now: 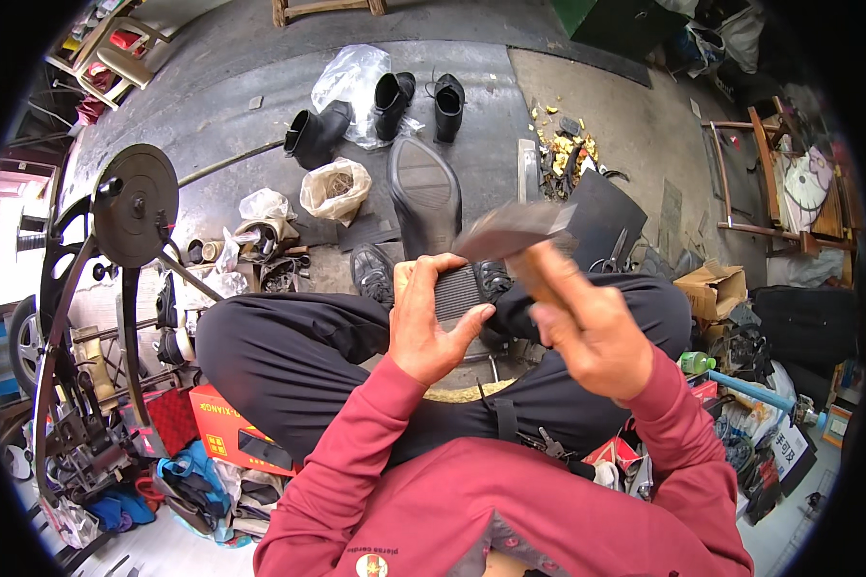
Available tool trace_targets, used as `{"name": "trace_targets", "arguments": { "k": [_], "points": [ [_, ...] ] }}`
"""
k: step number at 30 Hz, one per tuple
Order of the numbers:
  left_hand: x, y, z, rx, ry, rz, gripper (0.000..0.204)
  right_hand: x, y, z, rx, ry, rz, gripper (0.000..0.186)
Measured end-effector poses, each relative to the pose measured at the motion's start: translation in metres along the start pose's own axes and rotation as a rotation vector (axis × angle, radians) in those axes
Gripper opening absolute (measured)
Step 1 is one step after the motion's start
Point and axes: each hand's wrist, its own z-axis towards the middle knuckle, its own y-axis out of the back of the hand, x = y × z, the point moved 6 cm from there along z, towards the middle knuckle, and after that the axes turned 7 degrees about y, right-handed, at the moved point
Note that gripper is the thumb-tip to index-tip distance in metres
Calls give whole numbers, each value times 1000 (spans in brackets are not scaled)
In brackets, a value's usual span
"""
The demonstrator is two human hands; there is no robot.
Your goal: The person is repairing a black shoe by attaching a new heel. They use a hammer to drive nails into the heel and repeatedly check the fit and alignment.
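Between my knees a dark shoe (423, 183) is turned sole up, its toe pointing away from me. My left hand (425, 322) grips its heel end, thumb and fingers either side of a black ridged heel piece (456, 291). A hammer (515, 231) with a wooden handle is in my right hand (592, 332). Its broad metal head, blurred by motion, hangs over the right side of the heel and hides part of it. My own shoes (371, 273) show on the floor on both sides of the work.
Beyond stand several black boots (393, 104) and a clear plastic bag (351, 82). A whitish open bag (336, 189) sits nearer. Scraps (568, 149), a black sheet (597, 221) and scissors (614, 252) lie right. A black iron machine with a wheel (137, 205) rises left; a cardboard box (712, 288) is right.
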Motion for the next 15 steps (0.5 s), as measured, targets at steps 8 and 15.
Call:
{"name": "trace_targets", "arguments": {
  "k": [8, 15],
  "points": [
    [4, -1, 0, 9, 1, 0, 63, -9, 7, -11, -57, -40, 30, 67],
    [4, -2, -4, 22, 47, -35, 80, -12, -7, 4, 88, 29, -62, 65]
  ]
}}
